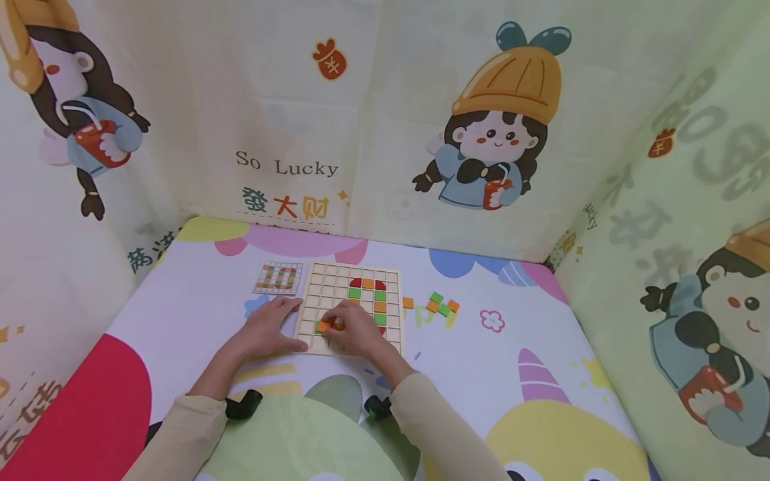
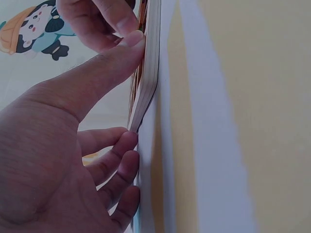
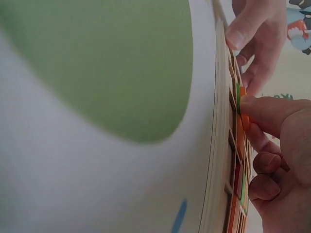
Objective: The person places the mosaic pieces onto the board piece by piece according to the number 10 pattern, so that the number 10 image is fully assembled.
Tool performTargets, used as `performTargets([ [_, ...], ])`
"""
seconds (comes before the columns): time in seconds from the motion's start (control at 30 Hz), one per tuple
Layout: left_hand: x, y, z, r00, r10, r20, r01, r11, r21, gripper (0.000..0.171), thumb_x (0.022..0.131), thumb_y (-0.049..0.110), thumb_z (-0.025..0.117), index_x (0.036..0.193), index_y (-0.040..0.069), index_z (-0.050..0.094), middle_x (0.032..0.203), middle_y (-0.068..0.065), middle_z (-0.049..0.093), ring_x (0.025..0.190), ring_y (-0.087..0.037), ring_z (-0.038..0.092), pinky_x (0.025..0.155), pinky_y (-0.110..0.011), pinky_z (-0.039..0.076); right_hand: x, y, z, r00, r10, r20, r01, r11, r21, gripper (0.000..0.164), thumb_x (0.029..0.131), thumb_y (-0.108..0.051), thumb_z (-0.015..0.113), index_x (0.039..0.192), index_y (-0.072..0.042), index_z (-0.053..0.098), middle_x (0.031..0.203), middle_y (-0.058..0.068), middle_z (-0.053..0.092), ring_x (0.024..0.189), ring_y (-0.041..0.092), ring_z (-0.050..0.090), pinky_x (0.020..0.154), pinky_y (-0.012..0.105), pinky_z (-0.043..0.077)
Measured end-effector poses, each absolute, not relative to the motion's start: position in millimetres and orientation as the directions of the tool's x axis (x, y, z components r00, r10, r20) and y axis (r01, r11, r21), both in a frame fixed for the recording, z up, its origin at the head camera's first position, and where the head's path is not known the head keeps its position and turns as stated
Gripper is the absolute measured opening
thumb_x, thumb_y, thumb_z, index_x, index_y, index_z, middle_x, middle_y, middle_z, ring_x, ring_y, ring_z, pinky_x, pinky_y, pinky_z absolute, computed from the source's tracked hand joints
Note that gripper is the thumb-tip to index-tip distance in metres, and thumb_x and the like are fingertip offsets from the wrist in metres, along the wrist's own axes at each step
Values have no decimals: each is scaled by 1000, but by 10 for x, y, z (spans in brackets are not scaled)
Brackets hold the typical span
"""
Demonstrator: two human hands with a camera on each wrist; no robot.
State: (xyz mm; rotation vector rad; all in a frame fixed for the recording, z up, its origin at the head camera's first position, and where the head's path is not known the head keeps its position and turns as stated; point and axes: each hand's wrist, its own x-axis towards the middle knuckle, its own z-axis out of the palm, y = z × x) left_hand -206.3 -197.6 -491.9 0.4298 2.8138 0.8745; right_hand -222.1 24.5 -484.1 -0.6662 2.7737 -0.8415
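Note:
A wooden grid board [image 1: 325,284] lies on the table. Red, orange and green tiles form a rounded figure on its right half, partly covered by my right hand [image 1: 356,329]. Thumb and fingers of that hand pinch an orange square tile [image 3: 244,109], low over the board's near left part, right beside a green tile [image 3: 238,94] in the grid. My left hand [image 1: 269,327] rests at the board's left edge. In the left wrist view its thumb [image 2: 109,63] touches the rim near the corner, and the fingertips meet the edge farther along.
A printed pattern card [image 1: 278,278] with a coloured grid lies left of the board, beyond my left hand. To the right are a single orange tile [image 1: 408,302] and a small group of loose green and orange tiles [image 1: 443,305]. Printed curtains [image 1: 385,133] close off the table's far side.

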Motion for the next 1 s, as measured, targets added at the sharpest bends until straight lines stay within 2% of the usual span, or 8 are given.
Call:
performTargets([
  [0.27, -2051, -1972, -4919, -947, 311, -81, 212, 793, 571, 100, 69, 57, 80, 147, 10, 40, 145, -17, 41, 129, -41, 39, 100, -63, 35, -2238, 97, -4834, -879, -476, -37, -382, 747, -544, 25, 88, -29, 71, 112, -21, 73, 102, -6, 64, 86, 8, 51, 75, 18, 45],
  [0.47, -2049, -1965, -4918, -946, 315, -73, 220, 792, 570, 99, 68, 58, 80, 146, 10, 40, 143, -16, 43, 128, -40, 41, 100, -62, 36, -2255, -4, -4842, -871, -491, -16, -412, 749, -518, 24, 88, -29, 71, 110, -21, 74, 101, -7, 65, 92, 7, 55, 84, 20, 47],
  [0.8, -2047, -1955, -4905, -946, 317, -64, 225, 787, 574, 96, 70, 54, 80, 146, 9, 41, 143, -16, 43, 127, -39, 42, 100, -62, 35, -2260, -77, -4852, -889, -457, -30, -367, 750, -550, 18, 86, -29, 73, 104, -24, 76, 96, -12, 61, 89, 5, 53, 81, 18, 46],
  [1.0, -2046, -1958, -4889, -946, 319, -65, 227, 790, 570, 96, 70, 54, 80, 145, 8, 41, 143, -18, 43, 126, -40, 42, 100, -62, 35, -2255, -71, -4839, -886, -461, -38, -368, 752, -547, 21, 86, -30, 73, 107, -25, 75, 99, -12, 63, 92, 5, 54, 85, 20, 47],
])
